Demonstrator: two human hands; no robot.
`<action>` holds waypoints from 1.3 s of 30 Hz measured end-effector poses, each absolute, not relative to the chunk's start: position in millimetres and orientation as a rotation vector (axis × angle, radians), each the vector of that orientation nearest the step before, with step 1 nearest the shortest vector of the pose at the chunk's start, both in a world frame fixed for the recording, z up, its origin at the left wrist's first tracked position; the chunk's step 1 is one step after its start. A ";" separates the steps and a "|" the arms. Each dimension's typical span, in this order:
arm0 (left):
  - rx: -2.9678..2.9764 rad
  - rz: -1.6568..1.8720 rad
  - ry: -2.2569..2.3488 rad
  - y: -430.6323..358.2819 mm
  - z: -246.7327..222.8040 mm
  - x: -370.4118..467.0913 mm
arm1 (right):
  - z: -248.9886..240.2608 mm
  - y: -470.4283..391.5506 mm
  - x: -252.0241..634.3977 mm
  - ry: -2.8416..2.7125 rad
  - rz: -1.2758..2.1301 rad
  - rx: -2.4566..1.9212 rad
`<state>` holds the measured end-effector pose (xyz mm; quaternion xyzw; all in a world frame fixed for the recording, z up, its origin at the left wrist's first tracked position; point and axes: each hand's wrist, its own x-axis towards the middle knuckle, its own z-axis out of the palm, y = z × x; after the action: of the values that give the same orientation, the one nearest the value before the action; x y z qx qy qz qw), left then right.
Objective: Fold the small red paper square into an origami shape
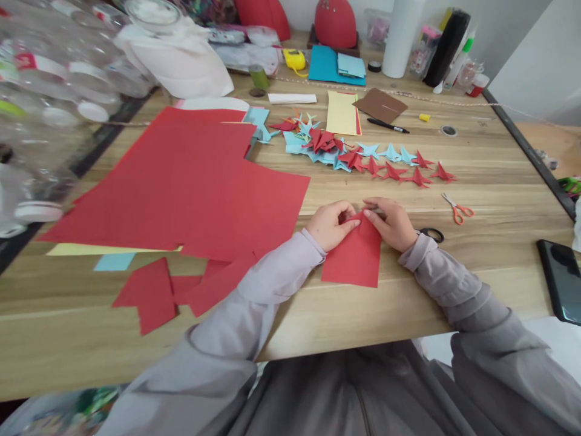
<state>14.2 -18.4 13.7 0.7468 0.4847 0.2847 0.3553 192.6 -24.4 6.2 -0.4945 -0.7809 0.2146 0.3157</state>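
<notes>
Both my hands pinch the far edge of a small sheet of red paper [351, 260] lying on the wooden table in front of me. My left hand [333, 225] grips it at the upper left, thumb on top. At the top right, my right hand [390, 223] holds it with thumb and fingers closed on the paper. The edge between the hands looks folded or creased, though the fingers partly hide it. Beyond them lie several folded red paper cranes [394, 172] and light blue paper cranes [391, 152]. Black-handled scissors [431, 234] are partly covered by my right hand.
Large red sheets [181, 181] spread at the left, with red paper pieces [157, 297] nearer me. Orange-handled scissors [458, 210] and a phone [563, 278] are at the right. A black pen [388, 126] lies behind the cranes. Plastic bottles [59, 66] crowd the far left.
</notes>
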 end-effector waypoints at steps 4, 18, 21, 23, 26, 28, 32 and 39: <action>1.857 0.739 1.086 -22.5 19.4 13.8 | 8.2 -26.1 192.3 -1.777 1.016 -1.189; 1.709 0.685 1.010 -19.5 24.2 4.9 | 13.5 -26.4 191.4 -1.410 1.403 -1.127; 1.577 0.711 1.029 -13.8 26.3 -8.2 | 11.9 -23.2 195.3 -1.240 1.435 -1.143; 1.499 0.690 1.021 -10.4 28.6 -15.3 | 9.9 -21.2 197.8 -1.153 1.434 -1.132; 1.450 0.804 1.056 -10.8 31.4 -15.1 | 8.8 -21.5 197.3 -1.164 1.404 -1.144; 1.444 0.890 1.088 -15.5 30.8 -6.7 | 9.5 -23.6 194.7 -1.261 1.380 -1.166; 1.581 0.749 1.021 -27.2 24.7 13.0 | 10.5 -22.5 198.2 -1.450 1.228 -1.197; 1.412 0.734 1.057 -27.1 18.9 12.8 | 20.5 -9.0 230.4 -1.523 0.704 -1.343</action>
<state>12.8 -27.1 18.9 0.6033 0.4518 0.3138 0.5774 230.4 -9.0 20.5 -0.5496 -0.6231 0.2879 0.4763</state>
